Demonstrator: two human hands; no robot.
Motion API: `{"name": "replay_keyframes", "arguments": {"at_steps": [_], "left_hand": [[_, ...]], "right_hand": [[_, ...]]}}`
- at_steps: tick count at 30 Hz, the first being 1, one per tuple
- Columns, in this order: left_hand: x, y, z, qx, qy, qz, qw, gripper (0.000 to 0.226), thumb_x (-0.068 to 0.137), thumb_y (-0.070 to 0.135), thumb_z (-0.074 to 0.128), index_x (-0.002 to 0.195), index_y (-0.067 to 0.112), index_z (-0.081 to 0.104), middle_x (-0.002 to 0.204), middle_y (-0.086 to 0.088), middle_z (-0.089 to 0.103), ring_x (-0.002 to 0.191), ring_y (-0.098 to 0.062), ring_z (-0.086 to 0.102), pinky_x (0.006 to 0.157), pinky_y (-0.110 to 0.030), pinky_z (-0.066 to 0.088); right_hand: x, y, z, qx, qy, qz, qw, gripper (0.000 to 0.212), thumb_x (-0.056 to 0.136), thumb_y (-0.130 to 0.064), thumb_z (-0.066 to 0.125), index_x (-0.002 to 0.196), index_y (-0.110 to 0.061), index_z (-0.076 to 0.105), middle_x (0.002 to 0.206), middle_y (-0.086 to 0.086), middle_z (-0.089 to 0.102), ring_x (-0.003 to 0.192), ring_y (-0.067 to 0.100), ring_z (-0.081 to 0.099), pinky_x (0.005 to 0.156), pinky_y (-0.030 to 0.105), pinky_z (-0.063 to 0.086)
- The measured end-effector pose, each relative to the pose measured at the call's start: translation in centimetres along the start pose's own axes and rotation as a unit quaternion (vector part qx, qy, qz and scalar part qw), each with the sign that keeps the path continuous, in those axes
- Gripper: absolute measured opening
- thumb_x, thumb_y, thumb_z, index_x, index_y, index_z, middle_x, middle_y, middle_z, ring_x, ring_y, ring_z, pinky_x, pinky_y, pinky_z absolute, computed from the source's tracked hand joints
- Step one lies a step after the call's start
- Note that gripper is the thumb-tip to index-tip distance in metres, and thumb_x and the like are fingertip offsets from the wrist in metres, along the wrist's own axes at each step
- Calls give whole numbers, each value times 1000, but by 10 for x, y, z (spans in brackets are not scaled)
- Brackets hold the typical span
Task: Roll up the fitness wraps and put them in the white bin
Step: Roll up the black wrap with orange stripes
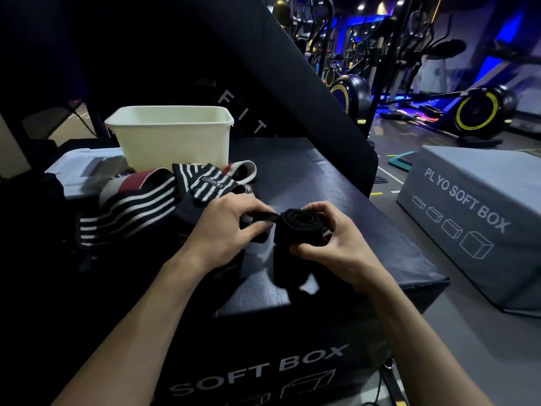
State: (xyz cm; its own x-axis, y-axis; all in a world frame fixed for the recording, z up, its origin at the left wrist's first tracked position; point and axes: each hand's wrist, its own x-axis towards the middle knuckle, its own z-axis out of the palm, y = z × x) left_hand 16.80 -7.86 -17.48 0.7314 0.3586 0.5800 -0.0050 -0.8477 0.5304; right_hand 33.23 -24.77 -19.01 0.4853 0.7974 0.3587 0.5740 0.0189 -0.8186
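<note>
Head view: right hand [330, 238] curls snugly around a black rolled wrap [298, 228] at frame centre, thumb below, fingers over the top. Left hand [225, 227] pinches the roll's loose black tail just beside it. Both hover above the dark box [336, 200], whose front reads "SOFT BOX"; bare surface stretches toward the right edge. Striped wraps [164, 197] lie heaped left of centre, one small label unreadable. The white bin [172, 136] stands upper left, just behind that heap. A grey box [474, 206] at right reads "PLYO SOFT BOX".
</note>
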Motion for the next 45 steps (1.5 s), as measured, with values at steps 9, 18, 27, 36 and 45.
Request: {"name": "replay_keyframes", "arguments": {"at_steps": [9, 18, 27, 36, 45], "left_hand": [[-10, 6, -8, -142, 17, -90, 986, 18, 80, 36, 82, 82, 20, 74, 91, 7, 74, 82, -4, 69, 74, -18, 52], [-28, 22, 4, -275, -130, -90, 949, 21, 94, 26, 65, 83, 10, 72, 73, 5, 66, 72, -5, 57, 74, -18, 44], [-23, 36, 7, -248, -122, -132, 952, 39, 103, -7, 46, 133, 10, 66, 58, -10, 63, 35, -9, 52, 40, -15, 43], [-8, 33, 12, 76, -19, -42, 996, 39, 74, 63, 70, 112, 53, 74, 79, 20, 71, 77, -4, 56, 70, -34, 54], [3, 40, 25, 149, 42, 3, 988, 34, 74, 52, 72, 106, 40, 79, 117, 8, 59, 108, -20, 56, 92, -42, 52]], "right_hand": [[2, -4, 11, 0, 34, 16, 999, 53, 60, -27, 89, 106, -26, 65, 96, -11, 75, 91, 4, 70, 81, 20, 52], [0, -7, 20, -33, 78, 53, 995, 56, 47, -57, 79, 96, -36, 64, 90, -15, 75, 89, -1, 70, 89, 37, 58], [-3, -9, 20, -24, 78, 55, 995, 54, 53, -54, 90, 97, -34, 66, 88, -13, 76, 83, 3, 72, 80, 42, 61], [-1, -9, 19, -42, 89, 46, 994, 46, 51, -57, 81, 91, -40, 64, 84, -20, 73, 83, -4, 67, 79, 28, 57], [-3, -13, 22, -87, 113, 38, 989, 37, 66, -32, 87, 94, -24, 64, 78, -9, 71, 76, 11, 68, 71, 33, 55]]}}
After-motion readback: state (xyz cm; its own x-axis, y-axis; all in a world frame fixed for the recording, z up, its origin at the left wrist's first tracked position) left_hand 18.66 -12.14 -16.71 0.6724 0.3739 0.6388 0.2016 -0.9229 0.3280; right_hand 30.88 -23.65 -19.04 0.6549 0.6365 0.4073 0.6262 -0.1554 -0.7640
